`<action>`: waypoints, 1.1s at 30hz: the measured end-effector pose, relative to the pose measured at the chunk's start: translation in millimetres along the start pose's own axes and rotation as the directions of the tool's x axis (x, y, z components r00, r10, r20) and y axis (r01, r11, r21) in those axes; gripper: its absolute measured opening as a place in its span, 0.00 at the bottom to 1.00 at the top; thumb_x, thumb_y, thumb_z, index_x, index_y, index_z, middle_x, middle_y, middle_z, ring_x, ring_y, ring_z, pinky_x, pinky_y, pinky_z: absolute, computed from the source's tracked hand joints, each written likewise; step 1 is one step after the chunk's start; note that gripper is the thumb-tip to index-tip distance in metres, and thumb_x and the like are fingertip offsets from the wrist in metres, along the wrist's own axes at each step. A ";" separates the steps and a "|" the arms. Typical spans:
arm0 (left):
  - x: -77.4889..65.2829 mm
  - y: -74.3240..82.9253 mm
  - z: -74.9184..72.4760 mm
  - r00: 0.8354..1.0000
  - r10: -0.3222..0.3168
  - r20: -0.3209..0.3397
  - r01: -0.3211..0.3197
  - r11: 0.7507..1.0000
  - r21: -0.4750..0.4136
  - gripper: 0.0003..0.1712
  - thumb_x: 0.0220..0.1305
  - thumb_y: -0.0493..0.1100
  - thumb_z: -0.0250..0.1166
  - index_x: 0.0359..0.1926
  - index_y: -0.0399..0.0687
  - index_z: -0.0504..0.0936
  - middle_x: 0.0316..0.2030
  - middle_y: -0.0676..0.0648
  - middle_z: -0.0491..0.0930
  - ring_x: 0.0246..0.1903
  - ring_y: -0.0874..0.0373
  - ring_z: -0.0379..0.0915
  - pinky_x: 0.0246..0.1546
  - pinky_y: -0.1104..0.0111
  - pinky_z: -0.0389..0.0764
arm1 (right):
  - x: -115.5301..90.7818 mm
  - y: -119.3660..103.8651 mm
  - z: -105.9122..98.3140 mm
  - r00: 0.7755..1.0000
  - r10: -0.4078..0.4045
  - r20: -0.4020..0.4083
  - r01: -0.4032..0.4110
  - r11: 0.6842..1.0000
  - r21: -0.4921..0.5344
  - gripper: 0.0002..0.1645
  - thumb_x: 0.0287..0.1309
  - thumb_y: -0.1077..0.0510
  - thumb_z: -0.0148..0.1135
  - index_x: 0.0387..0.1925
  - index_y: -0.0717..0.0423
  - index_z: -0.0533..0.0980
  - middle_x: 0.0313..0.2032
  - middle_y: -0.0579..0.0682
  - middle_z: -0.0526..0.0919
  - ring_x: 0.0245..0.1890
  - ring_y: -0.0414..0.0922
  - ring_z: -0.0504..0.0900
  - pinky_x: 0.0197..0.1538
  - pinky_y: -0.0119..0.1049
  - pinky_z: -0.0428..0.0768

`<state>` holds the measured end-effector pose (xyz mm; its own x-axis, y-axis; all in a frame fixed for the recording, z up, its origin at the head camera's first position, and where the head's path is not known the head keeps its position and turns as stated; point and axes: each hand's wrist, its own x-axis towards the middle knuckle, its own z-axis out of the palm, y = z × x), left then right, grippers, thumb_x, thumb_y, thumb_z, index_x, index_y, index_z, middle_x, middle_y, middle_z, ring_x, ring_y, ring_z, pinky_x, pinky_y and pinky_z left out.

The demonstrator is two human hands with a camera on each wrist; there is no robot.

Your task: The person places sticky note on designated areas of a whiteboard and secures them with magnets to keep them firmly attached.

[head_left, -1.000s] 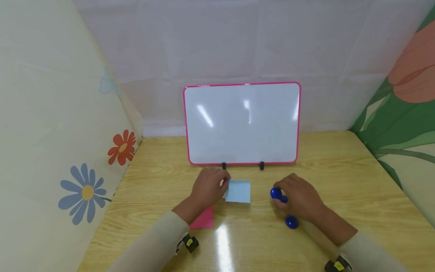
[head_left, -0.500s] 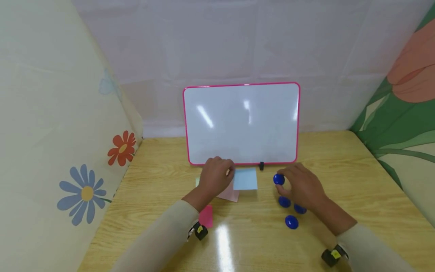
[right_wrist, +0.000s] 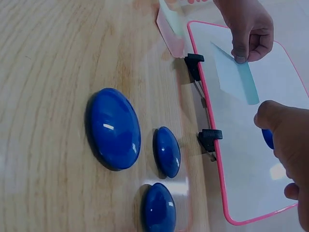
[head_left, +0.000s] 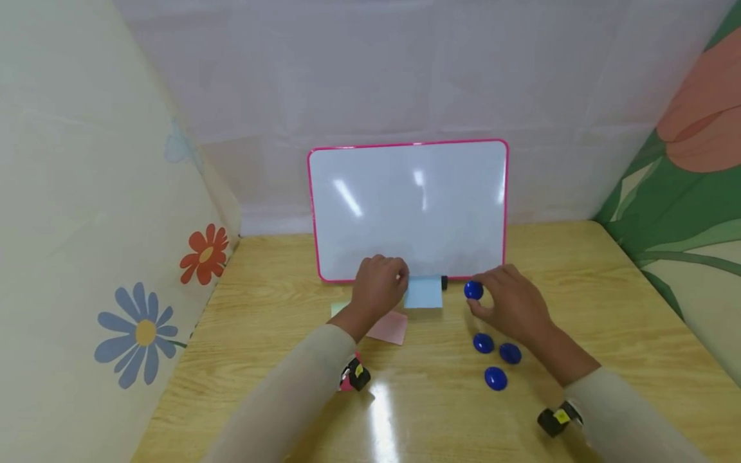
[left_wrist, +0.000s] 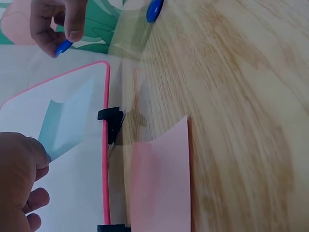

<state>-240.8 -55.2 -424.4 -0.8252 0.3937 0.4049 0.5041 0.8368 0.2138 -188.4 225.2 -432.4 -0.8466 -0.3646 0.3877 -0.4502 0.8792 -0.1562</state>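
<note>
Between thumb and fingers, my left hand pinches a light blue sticky note by its left edge, in front of the lower whiteboard. My right hand pinches a round blue magnet near the board's lower right corner. In the left wrist view, the blue note shows a curled edge. The right wrist view has the held magnet mostly hidden behind the fingers. Below my right hand, several more blue magnets lie on the table.
A pink sticky note and a pale green note lie under my left forearm. A bright pink note is mostly covered by the left sleeve. Black clips support the pink-framed board on the wooden table.
My left hand has lifted the blue note off the table and carried it up and right towards the board. My right hand has raised one magnet away from the others.
</note>
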 end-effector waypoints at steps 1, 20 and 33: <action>1.5 -0.3 1.5 1.000 -0.001 -0.012 0.001 1.000 -0.008 0.04 0.67 0.42 0.67 0.35 0.52 0.88 0.29 0.55 0.85 0.31 0.57 0.73 0.37 0.62 0.73 | 1.4 0.1 -0.5 1.000 0.008 0.007 -0.008 1.000 -0.002 0.28 0.55 0.45 0.76 0.52 0.56 0.81 0.46 0.53 0.84 0.50 0.52 0.76 0.47 0.48 0.80; 24.4 0.0 21.4 0.989 0.033 -0.143 -0.038 0.999 -0.032 0.03 0.68 0.41 0.68 0.37 0.53 0.88 0.33 0.55 0.87 0.36 0.56 0.76 0.43 0.60 0.73 | 20.2 9.8 -1.1 0.998 -0.001 -0.070 0.000 1.000 -0.001 0.29 0.52 0.48 0.78 0.52 0.58 0.81 0.45 0.54 0.84 0.49 0.52 0.76 0.44 0.46 0.81; 38.4 7.4 31.2 0.997 0.008 -0.075 -0.006 1.000 0.024 0.06 0.73 0.44 0.63 0.39 0.56 0.86 0.34 0.58 0.85 0.40 0.57 0.74 0.48 0.60 0.70 | 37.4 6.1 4.9 0.999 0.032 -0.032 -0.031 0.999 0.018 0.30 0.57 0.44 0.75 0.54 0.59 0.80 0.48 0.56 0.83 0.52 0.54 0.75 0.50 0.50 0.80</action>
<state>-276.7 -22.0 -435.1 -0.8000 0.3707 0.4718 0.5028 0.8432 0.1900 -224.1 215.5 -423.3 -0.8512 -0.3264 0.4111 -0.4283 0.8846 -0.1846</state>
